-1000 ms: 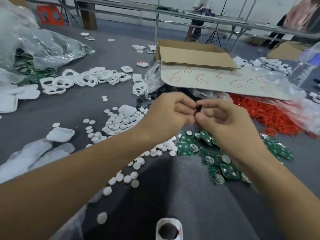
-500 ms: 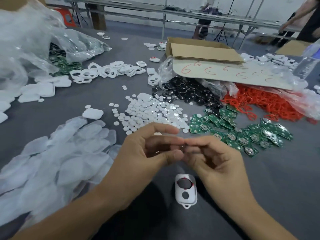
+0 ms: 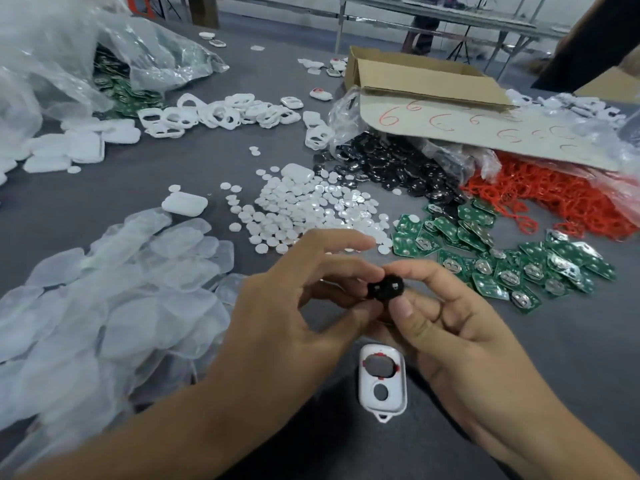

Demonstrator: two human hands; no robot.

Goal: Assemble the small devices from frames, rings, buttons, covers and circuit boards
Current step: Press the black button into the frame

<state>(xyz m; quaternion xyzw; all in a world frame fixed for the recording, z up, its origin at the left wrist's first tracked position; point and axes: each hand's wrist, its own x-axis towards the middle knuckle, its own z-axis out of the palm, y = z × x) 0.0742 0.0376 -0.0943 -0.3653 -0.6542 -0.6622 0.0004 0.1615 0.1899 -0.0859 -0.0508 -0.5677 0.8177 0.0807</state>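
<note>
A small black round button [image 3: 386,287] is pinched between the fingertips of my left hand [image 3: 294,306] and my right hand [image 3: 446,323], just above the grey table. Below the hands lies a white frame [image 3: 381,381] with two holes and a red ring seated in its upper hole. Loose parts lie beyond the hands: white round buttons [image 3: 311,206], black buttons [image 3: 391,168], green circuit boards [image 3: 502,258], red rings [image 3: 554,199], white frames [image 3: 221,114] and clear covers [image 3: 114,296].
An open cardboard box [image 3: 422,76] with a sheet marked in red stands at the back right. Crumpled plastic bags [image 3: 69,53] fill the back left. White solid covers [image 3: 79,147] lie at the left. Metal table legs stand in the background.
The view tilted down and the hands came nearer to me. The black button now shows between my fingertips, and the white frame lies in full view below them.
</note>
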